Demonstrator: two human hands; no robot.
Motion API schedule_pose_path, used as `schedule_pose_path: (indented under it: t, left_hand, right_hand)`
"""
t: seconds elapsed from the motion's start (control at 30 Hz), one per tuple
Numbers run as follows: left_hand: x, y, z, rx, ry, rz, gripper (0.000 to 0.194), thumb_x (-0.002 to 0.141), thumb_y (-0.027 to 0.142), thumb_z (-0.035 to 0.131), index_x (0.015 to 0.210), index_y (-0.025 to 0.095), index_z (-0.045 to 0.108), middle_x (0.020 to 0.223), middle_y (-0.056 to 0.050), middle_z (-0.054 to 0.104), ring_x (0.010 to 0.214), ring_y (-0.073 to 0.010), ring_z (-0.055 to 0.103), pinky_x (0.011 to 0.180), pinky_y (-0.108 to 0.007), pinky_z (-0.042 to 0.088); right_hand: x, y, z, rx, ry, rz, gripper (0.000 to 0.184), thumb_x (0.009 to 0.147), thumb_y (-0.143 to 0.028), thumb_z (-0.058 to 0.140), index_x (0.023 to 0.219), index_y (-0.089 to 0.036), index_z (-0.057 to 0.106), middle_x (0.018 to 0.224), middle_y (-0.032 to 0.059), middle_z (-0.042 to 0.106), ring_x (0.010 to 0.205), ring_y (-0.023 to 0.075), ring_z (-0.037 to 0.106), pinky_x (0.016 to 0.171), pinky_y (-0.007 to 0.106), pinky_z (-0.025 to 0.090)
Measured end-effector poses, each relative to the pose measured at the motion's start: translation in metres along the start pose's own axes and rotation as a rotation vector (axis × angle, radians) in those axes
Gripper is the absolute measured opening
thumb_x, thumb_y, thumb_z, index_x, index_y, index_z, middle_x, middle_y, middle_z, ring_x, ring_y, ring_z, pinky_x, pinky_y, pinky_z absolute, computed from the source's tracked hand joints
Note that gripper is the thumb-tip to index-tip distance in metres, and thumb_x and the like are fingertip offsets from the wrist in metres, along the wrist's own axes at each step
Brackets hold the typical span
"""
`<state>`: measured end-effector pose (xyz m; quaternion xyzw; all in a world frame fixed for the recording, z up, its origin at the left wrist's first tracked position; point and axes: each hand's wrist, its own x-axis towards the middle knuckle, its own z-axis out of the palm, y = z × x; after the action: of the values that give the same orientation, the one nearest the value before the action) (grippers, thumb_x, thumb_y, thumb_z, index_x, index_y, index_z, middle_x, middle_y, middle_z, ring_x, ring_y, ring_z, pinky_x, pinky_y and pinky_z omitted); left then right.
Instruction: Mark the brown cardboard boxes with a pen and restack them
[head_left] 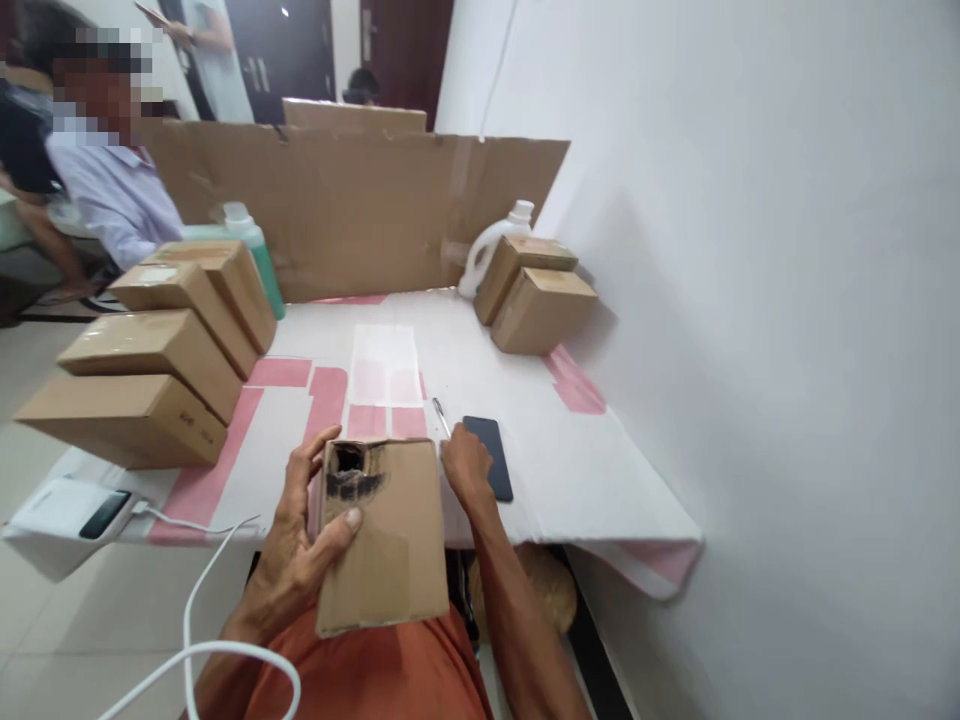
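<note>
Near head-worn view, forward-down over both hands (296, 545)

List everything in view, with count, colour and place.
Held box: one, brown, in left hand, dark hole near top
Left boxes: four, brown, table's left
Right boxes: two, brown, table's far right
Cardboard panel: one, brown, table's far side
Bottle: one, green, behind left boxes
Jug: one, white, behind right boxes
Pale rectangle: one, white, mid-table
Pen: one, silvery, by right hand
Phone: one, dark, by right hand
Power bank: one, white, near left corner
Cable: at least one, white, front left
Table cover: one, white and pink
People: at least three, pale and dark clothes, background
Doors: at least two, dark, background
Wall: white, right
Left hand: one, on held box
Right hand: one, by phone
</note>
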<state>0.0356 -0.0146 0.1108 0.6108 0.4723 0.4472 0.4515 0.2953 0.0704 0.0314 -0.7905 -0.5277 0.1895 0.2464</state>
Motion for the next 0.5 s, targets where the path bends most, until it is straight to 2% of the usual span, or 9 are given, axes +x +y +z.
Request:
schedule_pose_path:
  t: [0.07, 0.13, 0.2, 0.27, 0.33, 0.4, 0.43, 0.5]
  left_hand:
    - [0.0, -0.004, 0.001, -0.023, -0.002, 0.013, 0.077, 0.095, 0.049, 0.069, 0.164, 0.03, 0.04, 0.16, -0.015, 0.052, 0.149, -0.0399, 0.053, 0.121, -0.06, 0.047]
    - [0.001, -0.008, 0.004, -0.048, -0.002, 0.046, 0.077, 0.094, 0.048, 0.07, 0.163, 0.03, 0.041, 0.163, -0.015, 0.05, 0.152, -0.0408, 0.049, 0.121, -0.062, 0.046]
    - [0.004, -0.011, 0.007, -0.074, 0.008, 0.08, 0.077, 0.092, 0.048, 0.071, 0.162, 0.031, 0.043, 0.161, -0.015, 0.051, 0.152, -0.041, 0.048, 0.122, -0.065, 0.044]
    - [0.005, -0.01, 0.009, -0.091, 0.021, 0.094, 0.076, 0.089, 0.049, 0.072, 0.159, 0.032, 0.045, 0.158, -0.014, 0.053, 0.15, -0.0406, 0.05, 0.124, -0.067, 0.041]
    - [0.006, -0.008, 0.01, -0.1, 0.031, 0.092, 0.076, 0.088, 0.048, 0.073, 0.157, 0.033, 0.047, 0.155, -0.014, 0.055, 0.147, -0.0398, 0.052, 0.125, -0.068, 0.04]
    - [0.006, -0.006, 0.013, -0.105, 0.038, 0.099, 0.075, 0.087, 0.048, 0.073, 0.156, 0.032, 0.048, 0.153, -0.013, 0.056, 0.145, -0.0392, 0.053, 0.125, -0.068, 0.04]
    - [0.006, -0.006, 0.014, -0.107, 0.043, 0.102, 0.074, 0.087, 0.048, 0.073, 0.155, 0.031, 0.049, 0.152, -0.013, 0.057, 0.145, -0.039, 0.053, 0.125, -0.067, 0.04]
    - [0.007, -0.009, 0.015, -0.111, 0.05, 0.091, 0.074, 0.087, 0.05, 0.073, 0.154, 0.029, 0.05, 0.153, -0.014, 0.057, 0.146, -0.0387, 0.052, 0.127, -0.067, 0.038]
  right_hand:
    - [0.004, -0.001, 0.0, -0.066, -0.044, 0.075, 0.014, 0.098, -0.017, 0.063, 0.099, -0.012, 0.076, 0.094, 0.0235, 0.081, 0.094, 0.0301, 0.081, 0.077, 0.036, 0.054]
    - [0.012, 0.0, -0.002, -0.115, -0.095, 0.125, 0.013, 0.093, -0.021, 0.067, 0.085, -0.014, 0.076, 0.083, 0.0229, 0.079, 0.088, 0.0341, 0.081, 0.072, 0.039, 0.055]
    - [0.021, 0.004, -0.007, -0.13, -0.13, 0.1, 0.021, 0.091, -0.025, 0.068, 0.072, -0.018, 0.072, 0.075, 0.0202, 0.077, 0.083, 0.0365, 0.08, 0.069, 0.041, 0.056]
    - [0.026, 0.01, -0.015, -0.053, -0.112, 0.01, 0.028, 0.091, -0.027, 0.066, 0.063, -0.023, 0.066, 0.066, 0.0149, 0.075, 0.072, 0.0339, 0.078, 0.063, 0.041, 0.056]
    - [0.023, 0.012, -0.027, 0.281, -0.031, -0.133, 0.029, 0.091, -0.032, 0.07, 0.062, -0.027, 0.067, 0.056, 0.0088, 0.07, 0.052, 0.0272, 0.07, 0.05, 0.038, 0.051]
    - [0.011, 0.006, -0.042, 0.764, 0.053, -0.252, 0.022, 0.088, -0.037, 0.079, 0.069, -0.031, 0.073, 0.052, 0.0055, 0.068, 0.039, 0.0221, 0.062, 0.038, 0.036, 0.043]
    - [0.001, -0.002, -0.049, 0.978, 0.078, -0.272, 0.017, 0.086, -0.038, 0.084, 0.073, -0.031, 0.075, 0.053, 0.0048, 0.069, 0.038, 0.0208, 0.062, 0.035, 0.034, 0.041]
    - [-0.025, -0.025, -0.061, 1.236, 0.087, -0.243, 0.018, 0.081, -0.04, 0.089, 0.082, -0.03, 0.074, 0.061, 0.0037, 0.073, 0.045, 0.0201, 0.069, 0.036, 0.028, 0.047]
